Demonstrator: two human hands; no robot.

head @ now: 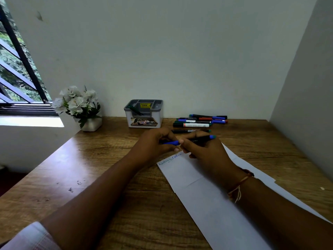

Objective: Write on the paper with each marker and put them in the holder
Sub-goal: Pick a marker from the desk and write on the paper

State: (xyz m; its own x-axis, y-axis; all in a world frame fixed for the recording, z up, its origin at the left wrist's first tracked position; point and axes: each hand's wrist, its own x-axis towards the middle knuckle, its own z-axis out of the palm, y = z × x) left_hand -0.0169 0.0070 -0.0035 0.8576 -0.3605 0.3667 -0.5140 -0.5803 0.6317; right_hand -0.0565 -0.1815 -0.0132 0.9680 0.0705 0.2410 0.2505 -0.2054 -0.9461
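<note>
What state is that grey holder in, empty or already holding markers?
Nearly empty: the holder holds one dark marker, leaning in its left compartment. The other markers lie on the table beside it.

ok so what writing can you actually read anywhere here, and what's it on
"42": front label of the holder.
"OP": same label, right end; the rest is cut off.
"49.00", probably: yellow sticker inside the holder; its top line is blurred.
"CE": white marker.
Blue handwriting on the paper: not legible.
White print on the held black marker: too small.
</note>
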